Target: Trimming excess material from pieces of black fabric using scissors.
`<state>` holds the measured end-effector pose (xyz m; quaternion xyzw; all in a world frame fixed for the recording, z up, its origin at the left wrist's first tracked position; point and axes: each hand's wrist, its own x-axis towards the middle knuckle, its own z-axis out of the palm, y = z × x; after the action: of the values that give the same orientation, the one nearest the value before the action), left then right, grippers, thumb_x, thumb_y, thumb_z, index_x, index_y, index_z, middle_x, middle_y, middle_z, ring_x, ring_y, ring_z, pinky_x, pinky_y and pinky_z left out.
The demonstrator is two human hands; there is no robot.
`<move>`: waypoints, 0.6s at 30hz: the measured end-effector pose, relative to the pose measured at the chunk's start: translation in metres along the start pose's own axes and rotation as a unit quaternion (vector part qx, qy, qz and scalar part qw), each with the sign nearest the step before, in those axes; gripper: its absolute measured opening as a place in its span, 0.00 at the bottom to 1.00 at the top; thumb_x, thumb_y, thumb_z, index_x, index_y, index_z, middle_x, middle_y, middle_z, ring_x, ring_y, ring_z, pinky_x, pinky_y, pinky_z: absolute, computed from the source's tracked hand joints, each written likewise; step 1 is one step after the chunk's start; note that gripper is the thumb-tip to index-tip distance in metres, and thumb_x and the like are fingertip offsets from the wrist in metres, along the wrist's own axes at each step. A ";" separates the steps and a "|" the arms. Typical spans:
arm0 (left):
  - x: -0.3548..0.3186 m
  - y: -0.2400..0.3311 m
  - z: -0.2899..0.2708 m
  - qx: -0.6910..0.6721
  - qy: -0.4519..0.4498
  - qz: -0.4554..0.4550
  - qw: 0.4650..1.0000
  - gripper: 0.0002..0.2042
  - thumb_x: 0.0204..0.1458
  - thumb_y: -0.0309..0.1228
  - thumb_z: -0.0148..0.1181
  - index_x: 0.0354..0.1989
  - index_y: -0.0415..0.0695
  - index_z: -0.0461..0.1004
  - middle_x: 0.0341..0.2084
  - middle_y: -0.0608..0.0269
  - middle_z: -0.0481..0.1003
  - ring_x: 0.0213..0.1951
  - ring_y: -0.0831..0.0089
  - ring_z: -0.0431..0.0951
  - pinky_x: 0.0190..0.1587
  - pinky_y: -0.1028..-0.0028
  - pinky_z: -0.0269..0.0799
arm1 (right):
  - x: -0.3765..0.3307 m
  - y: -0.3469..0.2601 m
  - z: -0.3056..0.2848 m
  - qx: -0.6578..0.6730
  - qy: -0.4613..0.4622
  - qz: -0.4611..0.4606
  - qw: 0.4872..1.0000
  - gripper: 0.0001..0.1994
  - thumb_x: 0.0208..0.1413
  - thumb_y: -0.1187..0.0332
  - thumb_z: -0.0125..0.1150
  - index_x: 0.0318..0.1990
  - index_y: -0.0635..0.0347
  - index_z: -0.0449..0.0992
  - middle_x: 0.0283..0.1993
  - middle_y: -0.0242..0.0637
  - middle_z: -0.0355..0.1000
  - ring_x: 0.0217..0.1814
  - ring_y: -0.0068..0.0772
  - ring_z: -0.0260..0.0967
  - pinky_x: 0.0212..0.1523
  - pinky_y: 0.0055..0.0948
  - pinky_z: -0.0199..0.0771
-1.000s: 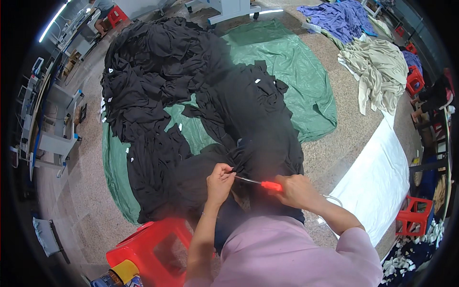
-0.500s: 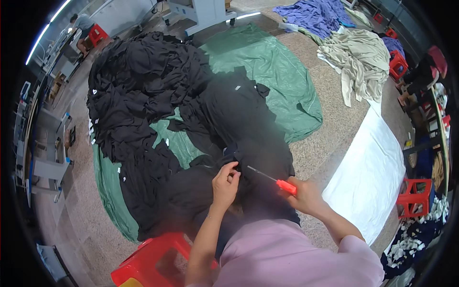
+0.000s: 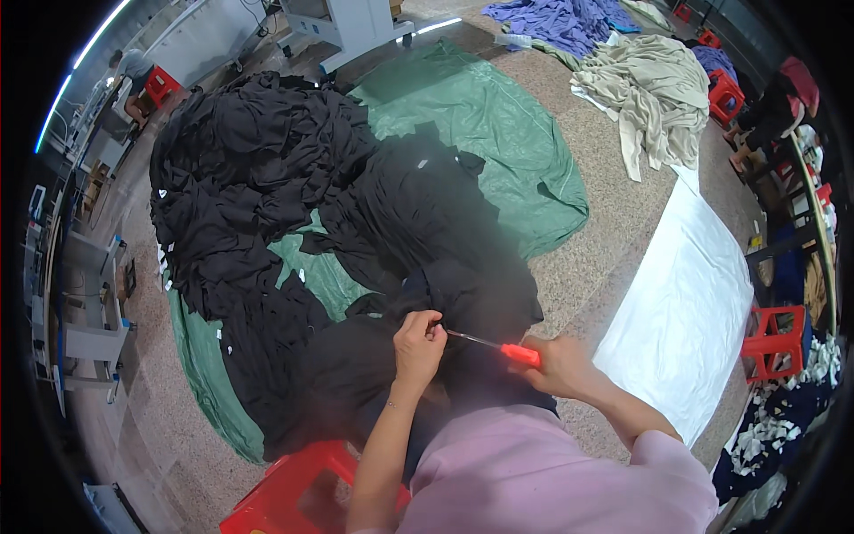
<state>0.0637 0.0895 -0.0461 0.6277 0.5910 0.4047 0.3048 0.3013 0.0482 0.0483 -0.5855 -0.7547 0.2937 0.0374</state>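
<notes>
My left hand (image 3: 416, 345) pinches a fold of a black garment (image 3: 463, 294) that lies over my lap. My right hand (image 3: 559, 367) grips a slim tool with a red handle (image 3: 520, 355); its thin metal tip points left and meets the cloth right at my left fingers. A large heap of black garments (image 3: 258, 178) spreads over a green tarp (image 3: 498, 125) on the floor in front of me.
A red plastic stool (image 3: 294, 494) stands at my lower left. A white sheet (image 3: 689, 311) lies on the floor to my right, with red stools (image 3: 772, 336) beyond it. Beige (image 3: 654, 89) and purple cloth piles (image 3: 556, 18) lie far right; machines line the left wall.
The view has tipped so the piles sit higher and nearer. My hands stay together on the black garment, the tool tip still at my left fingers.
</notes>
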 end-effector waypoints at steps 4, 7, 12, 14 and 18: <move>0.000 -0.004 0.002 -0.010 0.009 -0.009 1.000 0.09 0.46 0.17 0.61 0.37 0.38 0.77 0.31 0.57 0.75 0.27 0.70 0.79 0.32 0.74 0.77 | 0.004 0.001 0.005 0.019 0.026 0.006 0.999 0.18 0.55 0.52 0.62 0.32 0.61 0.72 0.22 0.50 0.74 0.28 0.56 0.74 0.29 0.50 0.72; 0.000 -0.004 0.003 -0.008 0.011 -0.004 1.000 0.09 0.46 0.17 0.62 0.37 0.38 0.77 0.31 0.57 0.75 0.27 0.70 0.79 0.32 0.74 0.77 | 0.003 -0.002 0.008 -0.006 0.015 0.003 1.000 0.18 0.55 0.52 0.62 0.32 0.61 0.72 0.22 0.50 0.73 0.28 0.56 0.75 0.29 0.50 0.72; -0.001 -0.005 0.005 0.000 0.013 0.005 1.000 0.09 0.46 0.17 0.62 0.37 0.37 0.77 0.31 0.57 0.75 0.27 0.70 0.79 0.31 0.74 0.77 | 0.002 -0.003 0.008 -0.025 0.024 0.013 0.999 0.19 0.55 0.52 0.62 0.32 0.61 0.72 0.22 0.50 0.74 0.27 0.56 0.75 0.28 0.49 0.72; -0.001 -0.004 0.005 -0.001 0.015 0.005 1.000 0.09 0.46 0.17 0.62 0.37 0.37 0.76 0.31 0.58 0.75 0.27 0.70 0.79 0.31 0.74 0.76 | 0.003 -0.002 0.008 -0.031 0.020 0.015 0.999 0.18 0.55 0.52 0.62 0.32 0.61 0.72 0.22 0.50 0.74 0.27 0.55 0.75 0.28 0.49 0.72; -0.004 -0.005 0.004 0.007 0.007 0.006 1.000 0.10 0.46 0.16 0.62 0.38 0.37 0.76 0.31 0.57 0.75 0.27 0.71 0.79 0.31 0.75 0.77 | 0.003 -0.003 0.007 -0.030 -0.004 0.012 0.999 0.18 0.55 0.52 0.62 0.33 0.60 0.73 0.22 0.50 0.73 0.28 0.55 0.75 0.28 0.49 0.71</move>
<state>0.0649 0.0867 -0.0535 0.6306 0.5924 0.4062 0.2938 0.2953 0.0483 0.0430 -0.5941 -0.7563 0.2736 0.0138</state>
